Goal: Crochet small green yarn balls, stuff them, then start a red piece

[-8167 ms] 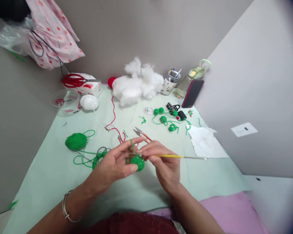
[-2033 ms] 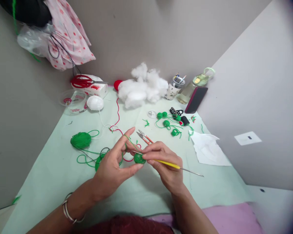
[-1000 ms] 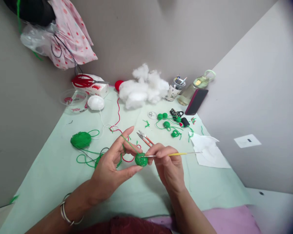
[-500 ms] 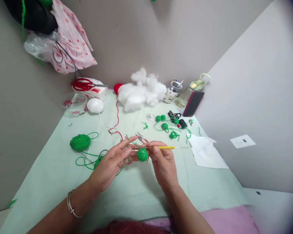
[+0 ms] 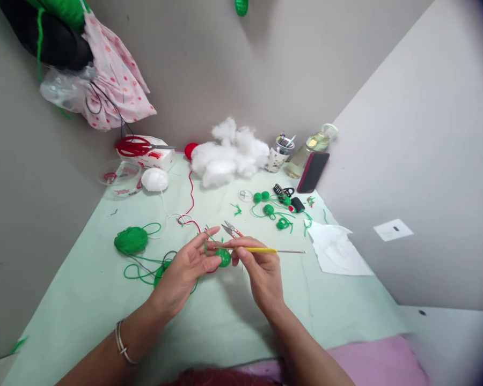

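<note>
Between my hands is a small green crocheted ball (image 5: 224, 258). My left hand (image 5: 187, 266) has its thumb against the ball's left side, and green yarn runs over its raised index finger. A crochet hook with a yellow grip (image 5: 261, 250) lies across my right hand (image 5: 261, 272), pinched between thumb and fingers. The hook's left end reaches the yarn above the ball; its exact contact there is too small to tell. Small thread snips (image 5: 232, 230) lie on the table just beyond my fingers.
A green yarn ball (image 5: 131, 240) and loose strands lie left. White stuffing (image 5: 229, 155) is heaped at the back, near a white yarn ball (image 5: 155, 179). Several green crocheted pieces (image 5: 269, 209), a phone (image 5: 314, 172), a bottle (image 5: 306, 156) and white paper (image 5: 336, 249) are right.
The ball has shifted left and now meets my left thumb. My right hand has moved left with the crochet hook. The whole view has shifted slightly.
</note>
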Motion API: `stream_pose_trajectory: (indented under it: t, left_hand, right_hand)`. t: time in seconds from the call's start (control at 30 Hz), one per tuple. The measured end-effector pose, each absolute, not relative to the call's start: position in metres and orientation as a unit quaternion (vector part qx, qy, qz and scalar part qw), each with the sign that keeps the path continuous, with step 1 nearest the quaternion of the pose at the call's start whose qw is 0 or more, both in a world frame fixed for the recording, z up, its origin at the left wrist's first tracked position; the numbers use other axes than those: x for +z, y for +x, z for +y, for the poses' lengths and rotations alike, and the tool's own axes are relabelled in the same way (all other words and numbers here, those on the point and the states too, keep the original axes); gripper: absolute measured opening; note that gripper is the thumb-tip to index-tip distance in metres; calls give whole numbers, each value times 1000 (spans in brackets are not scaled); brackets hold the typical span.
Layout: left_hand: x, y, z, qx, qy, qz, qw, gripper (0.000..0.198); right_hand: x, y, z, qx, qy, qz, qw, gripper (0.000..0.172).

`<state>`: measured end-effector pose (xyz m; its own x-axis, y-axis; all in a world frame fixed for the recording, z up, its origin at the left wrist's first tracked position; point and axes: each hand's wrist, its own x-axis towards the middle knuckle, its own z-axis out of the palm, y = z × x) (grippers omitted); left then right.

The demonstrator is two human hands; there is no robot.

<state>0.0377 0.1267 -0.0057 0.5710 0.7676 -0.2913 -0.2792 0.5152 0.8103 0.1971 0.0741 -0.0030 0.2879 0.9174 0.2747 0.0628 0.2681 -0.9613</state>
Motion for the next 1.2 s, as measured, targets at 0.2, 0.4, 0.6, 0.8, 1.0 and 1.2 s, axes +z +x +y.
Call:
stream_pose_trajectory:
  t: [0.2, 0.4, 0.6, 0.8, 1.0, 1.2]
  left_hand:
    - [-3, 42, 116, 351, 351, 321, 806, 74]
    - [1, 42, 112, 321, 301, 288, 850, 66]
    - [1, 41, 109, 380, 377, 278, 797, 89]
    - [-3, 42, 104, 412, 401, 300, 761, 90]
    - [-2, 41, 101, 436, 434, 308, 726, 86]
    - [-3, 39, 99, 442, 470, 313, 697, 82]
  right_hand:
    - [-14, 195, 67, 41, -478, -678, 557, 43]
    - [-6, 200, 69, 166, -464, -627, 604, 32]
    - [-5, 201, 71, 298, -424, -547, 657, 17]
    - [-7, 199, 67, 300, -411, -551, 661, 17]
    - [-8, 199, 67, 323, -400, -540, 666, 17]
    - [-10, 203, 71, 392, -373, -515, 665, 15]
